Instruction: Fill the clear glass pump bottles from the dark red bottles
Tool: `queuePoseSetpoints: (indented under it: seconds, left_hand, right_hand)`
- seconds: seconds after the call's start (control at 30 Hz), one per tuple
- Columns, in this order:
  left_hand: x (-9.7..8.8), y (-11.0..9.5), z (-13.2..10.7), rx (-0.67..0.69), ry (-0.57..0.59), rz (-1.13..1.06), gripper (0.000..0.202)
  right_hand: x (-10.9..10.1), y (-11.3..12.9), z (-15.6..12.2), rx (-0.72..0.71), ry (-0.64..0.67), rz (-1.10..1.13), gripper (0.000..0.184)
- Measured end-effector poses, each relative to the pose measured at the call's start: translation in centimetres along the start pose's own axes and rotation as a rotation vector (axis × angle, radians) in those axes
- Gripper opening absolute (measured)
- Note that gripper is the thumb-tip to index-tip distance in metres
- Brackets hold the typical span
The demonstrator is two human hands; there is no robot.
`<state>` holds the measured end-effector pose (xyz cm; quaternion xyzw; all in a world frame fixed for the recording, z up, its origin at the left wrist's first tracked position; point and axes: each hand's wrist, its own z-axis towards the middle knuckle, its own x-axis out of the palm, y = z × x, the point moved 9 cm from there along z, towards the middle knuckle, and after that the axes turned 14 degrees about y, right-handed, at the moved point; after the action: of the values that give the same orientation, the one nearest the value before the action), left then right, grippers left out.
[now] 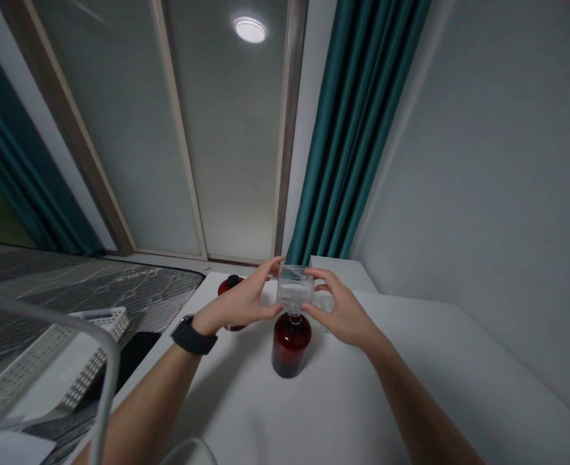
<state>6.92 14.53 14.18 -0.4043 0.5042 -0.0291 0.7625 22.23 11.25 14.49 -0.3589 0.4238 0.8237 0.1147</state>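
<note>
Both hands are at a clear, boxy, see-through vessel. Its lower end stands right over the neck of a dark red bottle; I cannot tell if it is seated in it. My left hand, with a black watch on the wrist, grips the vessel's left side between thumb and fingers. My right hand grips the right side in the same way. The red bottle stands upright on the white table. Behind my left hand, partly hidden, is a second red bottle with a black top.
Past my right hand another clear object shows in part. A white perforated basket lies to the left, beyond the table edge. A pale curved tube crosses the near left. A white block stands at the back, before the green curtain.
</note>
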Motion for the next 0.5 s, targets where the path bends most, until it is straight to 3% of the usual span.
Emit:
queuePoseSetpoints:
  seconds: [0.3, 0.5]
  left_hand:
    - [-0.3, -1.3, 0.3, 0.135, -0.027, 0.096, 0.070]
    - [-0.5, -1.8, 0.2, 0.131, -0.044, 0.127, 0.068]
  right_hand:
    - [-0.2, 0.4, -0.2, -0.042, 0.003, -0.021, 0.054]
    - [-0.3, 0.6, -0.4, -0.068, 0.003, -0.072, 0.054]
